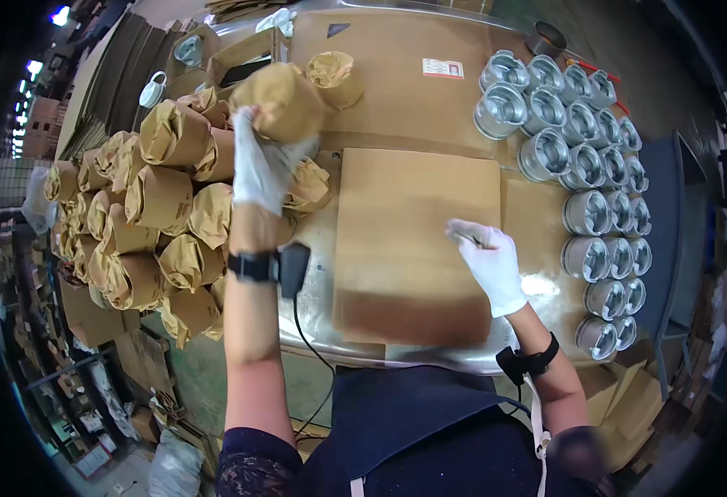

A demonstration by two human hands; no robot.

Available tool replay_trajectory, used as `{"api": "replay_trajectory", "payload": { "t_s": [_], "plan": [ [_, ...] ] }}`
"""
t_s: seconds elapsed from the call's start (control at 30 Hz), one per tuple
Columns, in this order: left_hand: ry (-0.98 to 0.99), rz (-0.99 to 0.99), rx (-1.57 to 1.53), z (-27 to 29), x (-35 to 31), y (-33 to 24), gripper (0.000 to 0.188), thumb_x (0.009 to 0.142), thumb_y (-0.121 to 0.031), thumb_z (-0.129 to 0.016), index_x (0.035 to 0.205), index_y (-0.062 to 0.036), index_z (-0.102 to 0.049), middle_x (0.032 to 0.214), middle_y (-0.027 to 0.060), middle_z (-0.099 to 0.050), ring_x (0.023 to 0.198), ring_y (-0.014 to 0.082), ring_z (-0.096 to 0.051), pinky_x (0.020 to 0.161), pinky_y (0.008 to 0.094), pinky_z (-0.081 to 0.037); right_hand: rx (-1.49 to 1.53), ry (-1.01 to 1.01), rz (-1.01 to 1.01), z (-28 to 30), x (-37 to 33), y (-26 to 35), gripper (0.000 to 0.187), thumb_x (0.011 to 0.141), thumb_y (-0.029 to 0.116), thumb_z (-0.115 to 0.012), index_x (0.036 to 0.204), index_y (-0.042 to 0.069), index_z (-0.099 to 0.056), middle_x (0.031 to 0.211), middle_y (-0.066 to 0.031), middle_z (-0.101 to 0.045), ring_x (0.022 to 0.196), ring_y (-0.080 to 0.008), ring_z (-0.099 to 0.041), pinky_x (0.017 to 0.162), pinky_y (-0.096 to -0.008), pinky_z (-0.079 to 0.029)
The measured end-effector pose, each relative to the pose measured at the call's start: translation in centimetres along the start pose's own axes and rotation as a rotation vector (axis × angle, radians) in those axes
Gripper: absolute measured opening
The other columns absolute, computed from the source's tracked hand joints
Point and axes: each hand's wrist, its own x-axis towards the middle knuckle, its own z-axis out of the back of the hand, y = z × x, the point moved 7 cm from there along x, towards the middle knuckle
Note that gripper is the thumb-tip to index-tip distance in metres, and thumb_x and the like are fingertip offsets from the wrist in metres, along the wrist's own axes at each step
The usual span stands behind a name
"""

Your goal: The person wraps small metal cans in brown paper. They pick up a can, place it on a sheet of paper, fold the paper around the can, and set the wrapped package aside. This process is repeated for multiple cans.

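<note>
From the head view, a gloved left hand (260, 166) grips a paper-wrapped bundle (279, 101) — blurred, near the far end of the wrapped pile (158, 197) on the table's (315, 265) left. The right hand (491, 265), also gloved, hangs over a cardboard sheet (417, 240), fingers curled — whether they grip anything cannot be told. Metal cylinders (587, 213) stand in rows at right.

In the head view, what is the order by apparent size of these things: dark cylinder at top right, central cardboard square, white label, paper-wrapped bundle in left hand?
Largest to smallest:
Cardboard square
Paper-wrapped bundle
Dark cylinder
White label
</note>
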Motion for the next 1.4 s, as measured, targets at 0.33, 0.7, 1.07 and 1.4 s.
{"api": "replay_trajectory", "payload": {
  "t_s": [0.33,0.7,1.07,1.4],
  "plan": [
    [-0.618,-0.175,1.148,12.5,9.2,-4.0,0.079,0.105,-0.062,-0.041,0.144,0.0036,-0.06,0.14,0.0228,-0.066,0.126,0.034,-0.065,0.107,0.0449,-0.049,-0.076,0.122,-0.218,-1.7,-1.9,-6.5,0.025,0.094,0.022,-0.066,0.114,0.014,-0.08,0.099,-0.0141,-0.079,0.095,-0.0297,-0.077,0.087,-0.0375,-0.061],
    [0.99,-0.83,1.549,-2.7,-21.9,15.4,0.051,0.08,-0.013,-0.079,0.129,-0.0147,-0.066,0.124,0.0136,-0.068,0.112,0.0342,-0.068,0.098,0.0471,-0.056,-0.881,-0.375,-0.491,21.8,-1.9,-11.3,0.06,0.091,0.06,-0.065,0.099,0.001,-0.072,0.091,-0.0247,-0.074,0.088,-0.044,-0.073,0.08,-0.0528,-0.058],
    [0.905,-0.773,1.599,1.5,-28.4,20.9,0.026,0.085,-0.017,-0.073,0.111,-0.0151,-0.073,0.135,0.0118,-0.063,0.127,0.0321,-0.06,0.106,0.0493,-0.05,-1.017,0.245,-0.615,18.0,-6.5,-14.1,0.052,0.086,0.052,-0.076,0.104,0.004,-0.08,0.103,-0.012,-0.081,0.093,-0.0273,-0.078,0.088,-0.0408,-0.059],
    [0.802,-0.74,1.723,3.1,-30.1,21.3,0.027,0.084,-0.014,-0.073,0.11,-0.0059,-0.069,0.129,0.0149,-0.062,0.117,0.0326,-0.063,0.091,0.0421,-0.056,0.576,0.656,-0.54,-4.7,-6.0,-3.5,0.045,0.1,0.031,-0.07,0.136,0.004,-0.071,0.13,-0.0027,-0.071,0.118,-0.0095,-0.06,0.103,-0.0275,-0.048]
  ]
}}
